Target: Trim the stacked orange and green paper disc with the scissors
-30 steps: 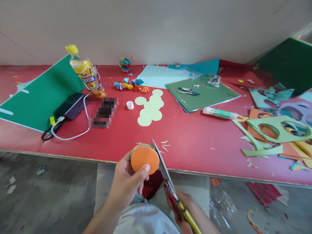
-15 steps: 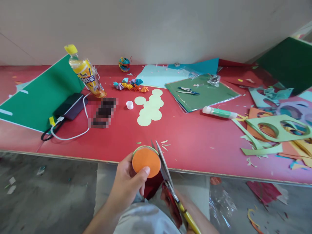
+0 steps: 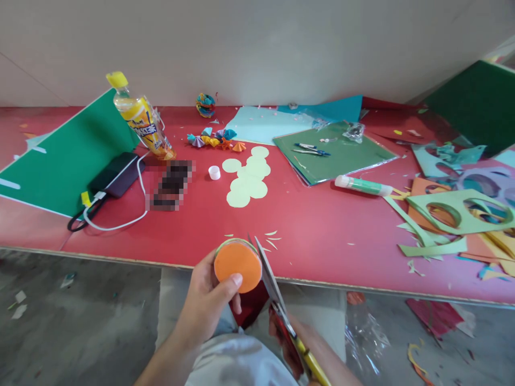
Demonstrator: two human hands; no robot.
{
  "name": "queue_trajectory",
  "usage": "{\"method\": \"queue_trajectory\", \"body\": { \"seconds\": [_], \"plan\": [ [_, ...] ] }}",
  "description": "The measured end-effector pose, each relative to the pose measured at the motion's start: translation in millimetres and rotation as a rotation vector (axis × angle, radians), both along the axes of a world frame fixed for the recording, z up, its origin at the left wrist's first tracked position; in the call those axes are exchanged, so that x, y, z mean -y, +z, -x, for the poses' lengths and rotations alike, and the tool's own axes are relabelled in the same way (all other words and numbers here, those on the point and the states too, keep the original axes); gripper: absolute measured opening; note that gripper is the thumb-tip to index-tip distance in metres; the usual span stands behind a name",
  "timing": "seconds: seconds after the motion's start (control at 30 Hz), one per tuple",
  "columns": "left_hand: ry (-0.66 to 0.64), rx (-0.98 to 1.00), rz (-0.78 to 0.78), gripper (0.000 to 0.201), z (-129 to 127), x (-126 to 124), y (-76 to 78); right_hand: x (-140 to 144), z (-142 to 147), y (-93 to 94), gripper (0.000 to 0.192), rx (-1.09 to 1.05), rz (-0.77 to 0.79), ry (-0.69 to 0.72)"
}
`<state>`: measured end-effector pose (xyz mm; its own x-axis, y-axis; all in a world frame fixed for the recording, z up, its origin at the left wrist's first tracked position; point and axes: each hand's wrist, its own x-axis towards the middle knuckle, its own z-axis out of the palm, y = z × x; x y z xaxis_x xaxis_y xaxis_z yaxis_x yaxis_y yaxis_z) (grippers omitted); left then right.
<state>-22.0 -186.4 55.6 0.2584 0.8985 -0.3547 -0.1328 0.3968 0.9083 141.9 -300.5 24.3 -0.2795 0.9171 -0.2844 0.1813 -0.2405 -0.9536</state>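
Head view: my left hand [image 3: 209, 300] pinches a stack of paper circles [image 3: 237, 259], orange on top, just over the red table's [image 3: 322, 236] near edge. My right hand [image 3: 311, 348] grips yellow-handled scissors [image 3: 277, 303], blades against the stack's right rim.

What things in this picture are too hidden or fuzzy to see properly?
- Dark thing on the red table: blurred out in the head view.
- Right hand: cut off by the bottom edge, along with the handles of the scissors.
- Papers behind the orange circle in the left hand: only a green rim shows.
- Bottle label: too small to read.
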Motion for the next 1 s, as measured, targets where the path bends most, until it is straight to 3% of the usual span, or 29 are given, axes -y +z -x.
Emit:
{"method": "queue_trajectory", "body": {
  "seconds": [0.2, 0.33, 0.5, 0.7, 0.87, 1.0],
  "plan": [
    [-0.07, -0.024, 0.012, 0.025, 8.2, -2.9, -2.9, 4.0, -5.9, 8.0, 0.094, 0.067, 0.03, -0.007],
    [-0.11, -0.116, 0.008, 0.031, 14.6, -6.5, -1.2, 6.8, -7.5, 1.2, 0.077, 0.115, 0.008, -0.01],
    [-0.101, -0.123, -0.001, 0.027, 13.6, -7.5, 2.0, -4.9, 0.2, -7.6, 0.047, 0.075, 0.133, 0.004],
    [0.002, -0.043, 0.026, 0.03, 2.3, -3.9, 3.1, -8.2, 8.8, -7.7, 0.062, 0.018, 0.149, -0.045],
    [-0.046, -0.028, 0.042, 0.036, 1.9, -3.9, 2.2, 4.9, 4.4, -12.3, 0.078, 0.071, -0.09, -0.092],
    [-0.037, -0.07, 0.045, 0.034, 3.2, -6.4, -0.9, 11.1, -0.4, -21.9, 0.075, 0.144, -0.103, -0.075]
  ]
}}
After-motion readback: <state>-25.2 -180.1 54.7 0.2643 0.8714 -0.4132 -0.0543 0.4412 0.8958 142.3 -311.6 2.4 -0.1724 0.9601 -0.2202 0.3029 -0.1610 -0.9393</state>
